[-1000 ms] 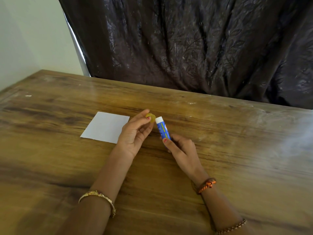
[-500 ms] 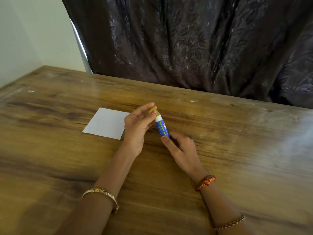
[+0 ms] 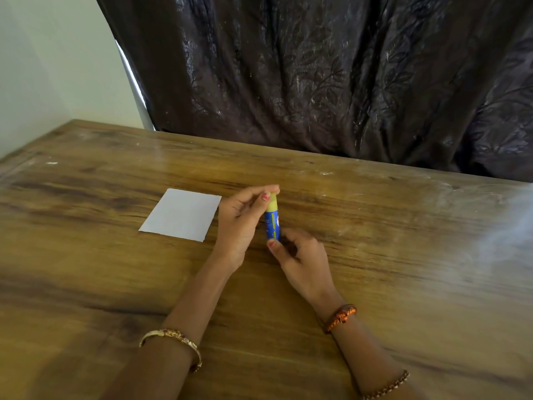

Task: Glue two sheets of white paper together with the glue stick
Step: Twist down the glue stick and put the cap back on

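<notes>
A blue glue stick (image 3: 272,223) stands nearly upright above the wooden table (image 3: 403,255). Its yellow cap (image 3: 272,204) sits on the top end. My left hand (image 3: 240,226) pinches the cap between thumb and fingertips. My right hand (image 3: 300,258) grips the stick's lower end. White paper (image 3: 181,214) lies flat on the table just left of my left hand; it looks like a single square, and I cannot tell whether a second sheet lies under it.
A dark patterned curtain (image 3: 331,82) hangs behind the table's far edge. A pale wall (image 3: 43,67) is at the left. Bracelets are on both wrists.
The yellow cap, held apart from the stick's white tip a second ago, now sits on the stick. Both hands have come closer together.
</notes>
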